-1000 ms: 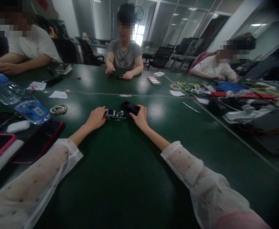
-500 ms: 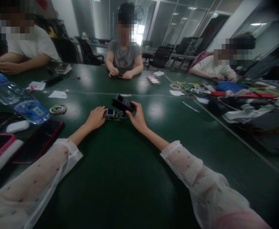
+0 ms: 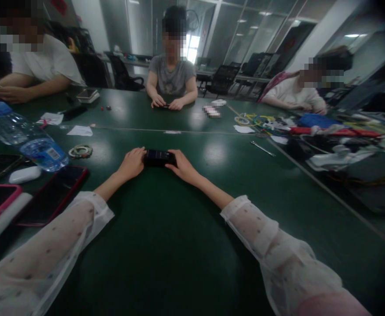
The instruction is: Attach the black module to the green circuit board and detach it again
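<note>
A black plastic cover [image 3: 160,158] lies on the green table between my two hands, over the spot where a small circuit board with a screen was showing. The board is now hidden beneath it. My left hand [image 3: 132,163] is closed at the left end, its fingers curled against the board and cover. At the opposite end, my right hand [image 3: 183,166] grips the cover, thumb on the near side and fingers on the far side.
To the left are a water bottle [image 3: 36,140], a bracelet [image 3: 80,152], a red-edged phone [image 3: 56,195] and a white case [image 3: 24,174]. A wrench [image 3: 262,148] lies to the right, before heaped cables and tools [image 3: 337,127]. Several people sit across the table [image 3: 186,245].
My right hand has lowered and levelled the tilted black cover onto the circuit board, which no longer shows. My left hand has stayed nearly in place.
</note>
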Available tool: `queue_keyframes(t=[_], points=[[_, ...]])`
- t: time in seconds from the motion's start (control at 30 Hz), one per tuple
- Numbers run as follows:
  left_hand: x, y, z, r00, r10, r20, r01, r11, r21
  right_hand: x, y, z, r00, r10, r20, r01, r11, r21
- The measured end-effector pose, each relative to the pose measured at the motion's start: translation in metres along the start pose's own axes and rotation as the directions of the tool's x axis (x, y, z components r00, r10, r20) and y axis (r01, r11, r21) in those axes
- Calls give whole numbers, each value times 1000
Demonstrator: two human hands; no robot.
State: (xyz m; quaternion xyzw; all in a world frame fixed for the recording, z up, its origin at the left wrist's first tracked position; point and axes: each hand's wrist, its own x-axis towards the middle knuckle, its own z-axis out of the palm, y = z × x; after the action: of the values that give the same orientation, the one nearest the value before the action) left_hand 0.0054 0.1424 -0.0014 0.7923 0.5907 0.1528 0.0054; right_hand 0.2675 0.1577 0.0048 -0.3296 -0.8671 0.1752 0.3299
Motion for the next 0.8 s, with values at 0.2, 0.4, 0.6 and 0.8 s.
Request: queue_keyframes(t=[0.2, 0.4, 0.6, 0.8], points=[[0, 0, 0, 1000, 5, -7, -5, 1000, 13, -1, -1, -1, 1000, 20, 2, -20, 999, 31], [0, -1, 0, 1000, 18, -12, -18, 1000, 9, -2, -2, -2, 999, 52, 7, -52, 998, 44], [0, 0, -1, 1000, 11, -2, -11, 1000, 11, -2, -2, -2, 1000, 28, 10, -29, 999, 22], [0, -1, 0, 1000, 27, -13, -27, 999, 22, -3, -3, -1, 1000, 26, 18, -26, 1000, -16]])
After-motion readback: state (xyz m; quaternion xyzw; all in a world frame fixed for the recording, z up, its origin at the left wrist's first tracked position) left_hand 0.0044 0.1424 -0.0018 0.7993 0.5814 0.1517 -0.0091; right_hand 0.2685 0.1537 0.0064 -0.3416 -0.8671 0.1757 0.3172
